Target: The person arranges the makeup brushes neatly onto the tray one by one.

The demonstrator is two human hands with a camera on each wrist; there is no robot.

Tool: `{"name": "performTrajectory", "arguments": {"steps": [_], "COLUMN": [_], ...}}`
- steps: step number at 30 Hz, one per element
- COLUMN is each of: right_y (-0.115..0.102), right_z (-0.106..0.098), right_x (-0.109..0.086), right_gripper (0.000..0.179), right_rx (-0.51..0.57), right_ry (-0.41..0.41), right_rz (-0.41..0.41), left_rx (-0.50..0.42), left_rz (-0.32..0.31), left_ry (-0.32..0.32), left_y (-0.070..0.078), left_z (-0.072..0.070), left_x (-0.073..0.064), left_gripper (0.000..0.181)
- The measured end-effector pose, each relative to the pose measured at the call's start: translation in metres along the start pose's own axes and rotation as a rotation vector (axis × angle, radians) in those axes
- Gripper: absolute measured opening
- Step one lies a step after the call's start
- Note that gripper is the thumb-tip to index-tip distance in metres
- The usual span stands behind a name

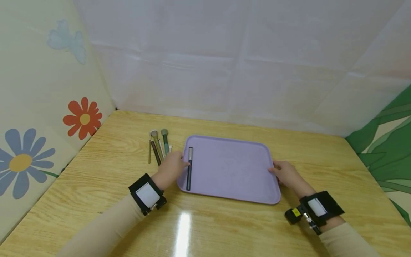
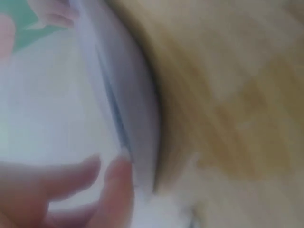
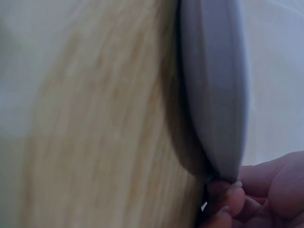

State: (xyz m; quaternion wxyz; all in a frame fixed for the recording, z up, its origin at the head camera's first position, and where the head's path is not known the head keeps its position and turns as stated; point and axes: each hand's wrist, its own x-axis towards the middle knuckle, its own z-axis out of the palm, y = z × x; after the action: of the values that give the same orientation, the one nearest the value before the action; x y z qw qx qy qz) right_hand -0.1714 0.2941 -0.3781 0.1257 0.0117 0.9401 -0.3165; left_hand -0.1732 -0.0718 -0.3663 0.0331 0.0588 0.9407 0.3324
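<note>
A lilac tray [image 1: 231, 167] lies on the wooden table in the head view. Along its left side rests a slim black stick [image 1: 189, 175] with a silver upper part. My left hand [image 1: 169, 169] is at the tray's left rim, fingertips right beside the stick. In the left wrist view, blurred, the fingers [image 2: 114, 190] stand apart with nothing between them, one tip overlapping the rim. At the opposite side my right hand [image 1: 287, 174] pinches the tray's edge, thumb above and fingers [image 3: 223, 197] curled beneath in the right wrist view.
Several makeup brushes [image 1: 155, 137] lie on the table left of the tray, partly hidden by the left hand. A white sheet [image 1: 224, 64] hangs behind the table [image 1: 224, 228]. Panels with painted flowers [image 1: 84, 119] and green leaves [image 1: 396, 142] flank it.
</note>
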Motion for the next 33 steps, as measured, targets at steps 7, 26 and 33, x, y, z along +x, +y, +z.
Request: {"name": "performTrajectory", "arguments": {"steps": [7,26,33], "right_y": [0.000,0.002,0.001], "right_z": [0.000,0.001,0.001], "right_x": [0.000,0.001,0.001], "right_gripper": [0.045,0.046,0.046], "right_rx": [0.000,-0.013,-0.003], "right_ry": [0.003,0.006,0.013], "right_rz": [0.003,0.003,-0.010], "left_rx": [0.029,0.066,0.085], "left_rz": [-0.064,-0.056,-0.075], "left_ry": [0.039,0.134,0.091], "left_y": [-0.012,-0.042,-0.042], "left_z": [-0.004,-0.018,-0.024], "left_x": [0.001,0.012,0.020], "left_gripper": [0.025,0.015,0.020]}}
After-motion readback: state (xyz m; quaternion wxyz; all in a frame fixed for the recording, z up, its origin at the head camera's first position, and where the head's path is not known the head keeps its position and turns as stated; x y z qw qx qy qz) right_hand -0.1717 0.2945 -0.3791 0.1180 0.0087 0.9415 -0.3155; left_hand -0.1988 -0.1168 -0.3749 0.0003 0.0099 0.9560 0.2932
